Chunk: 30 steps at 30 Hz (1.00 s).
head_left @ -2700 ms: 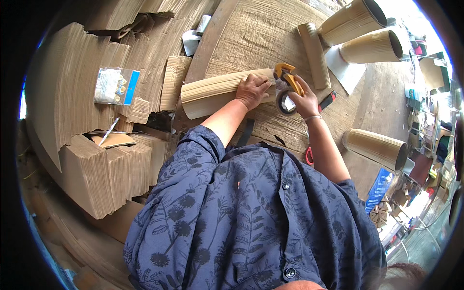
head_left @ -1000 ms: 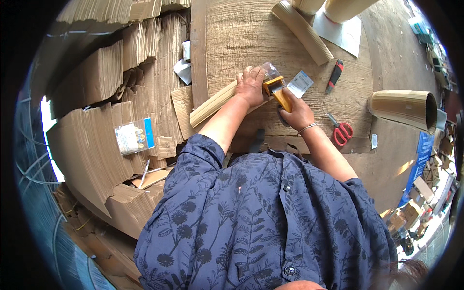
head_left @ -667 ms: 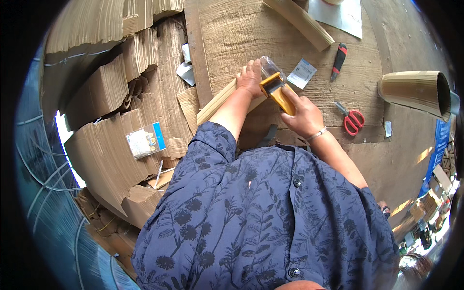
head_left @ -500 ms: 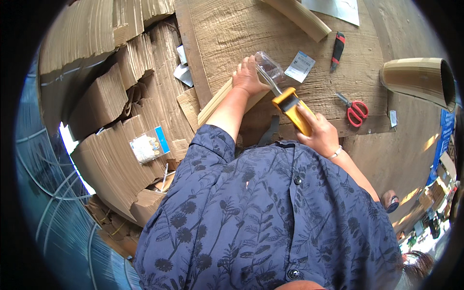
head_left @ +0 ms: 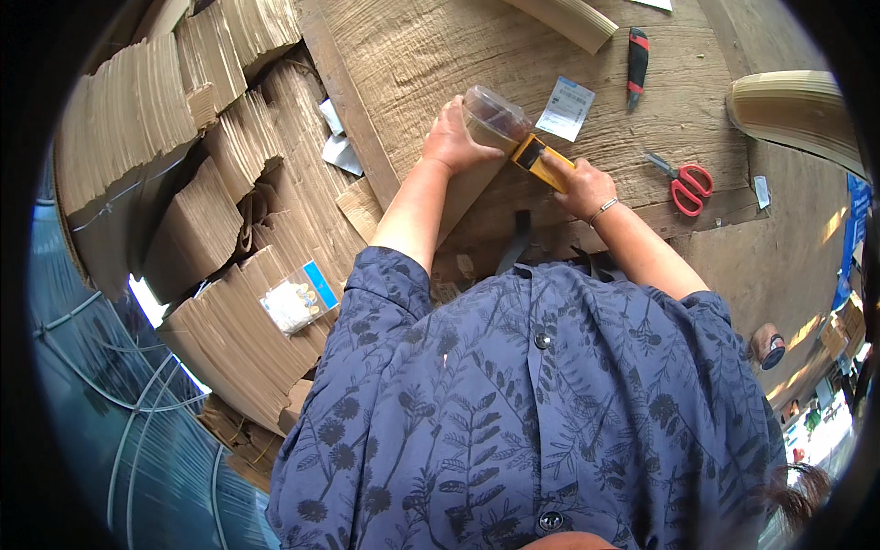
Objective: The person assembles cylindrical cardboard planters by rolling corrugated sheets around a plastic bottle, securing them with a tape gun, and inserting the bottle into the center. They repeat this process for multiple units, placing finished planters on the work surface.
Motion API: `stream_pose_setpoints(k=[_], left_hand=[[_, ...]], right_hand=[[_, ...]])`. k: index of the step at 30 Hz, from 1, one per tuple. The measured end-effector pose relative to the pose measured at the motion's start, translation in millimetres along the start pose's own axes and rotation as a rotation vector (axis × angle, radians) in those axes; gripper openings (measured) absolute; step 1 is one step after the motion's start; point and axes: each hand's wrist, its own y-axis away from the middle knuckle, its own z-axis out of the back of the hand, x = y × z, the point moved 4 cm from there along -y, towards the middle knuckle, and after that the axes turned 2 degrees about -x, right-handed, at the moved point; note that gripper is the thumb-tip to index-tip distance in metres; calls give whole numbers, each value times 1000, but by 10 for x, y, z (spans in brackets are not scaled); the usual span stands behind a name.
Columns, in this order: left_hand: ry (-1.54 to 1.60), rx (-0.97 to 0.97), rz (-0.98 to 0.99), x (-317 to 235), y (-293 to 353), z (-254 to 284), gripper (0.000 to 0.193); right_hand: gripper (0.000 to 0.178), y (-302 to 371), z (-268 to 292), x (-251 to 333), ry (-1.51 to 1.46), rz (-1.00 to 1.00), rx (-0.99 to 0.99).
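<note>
- Both hands work close together on the cardboard-covered counter (head_left: 412,55), at the upper middle of the head view.
- Left hand (head_left: 456,139) lies curled over the near end of a rolled cardboard piece (head_left: 463,188), its fingers touching the clear roll of the tape dispenser (head_left: 513,133); it presses down more than it grips, and how tightly the fingers close cannot be told.
- Right hand (head_left: 579,183) is closed around the yellow handle of the tape dispenser, thumb on top.
- Compared with half a second ago, the right hand has come back up: the dispenser then sat lower, drawn away from the left hand with a strip of tape stretched between them, and now its clear roll lies right against the left hand's fingers.
- Left hand has kept its place on the rolled piece.
- Tape dispenser: a yellow body with a dark edge, and a see-through tape roll at the front, pointing up and left.
- Rolled cardboard piece runs diagonally under the left forearm, mostly hidden by it.
- Nearby on the counter: a small white label (head_left: 566,107) just beyond the dispenser, a red and black utility knife (head_left: 636,60) farther up, and red-handled scissors (head_left: 683,183) to the right.
- Stacks of flat cardboard (head_left: 211,183) fill the left side, with a small clear bag (head_left: 298,301) lying on one stack.
</note>
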Motion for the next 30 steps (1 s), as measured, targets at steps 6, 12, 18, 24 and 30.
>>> stream_pose_setpoints(k=[6,12,18,24,30], left_hand=[[480,339,-96,468,-508,74,113],[845,591,138,924,-812,329,84],[481,278,-278,688,-569,638,101],[-379,-332,-2,453,-297,188,129],[-322,-309,64,433,-268,172,132]], right_hand=[[77,-135,10,90,-32,85,-128],[73,-407,198,453,-90,116,-204],[71,-614,451,882,-112,91,-176],[70,-646,616,1016,-128,105,-152],[72,-204,886,758,-97,140,-126]])
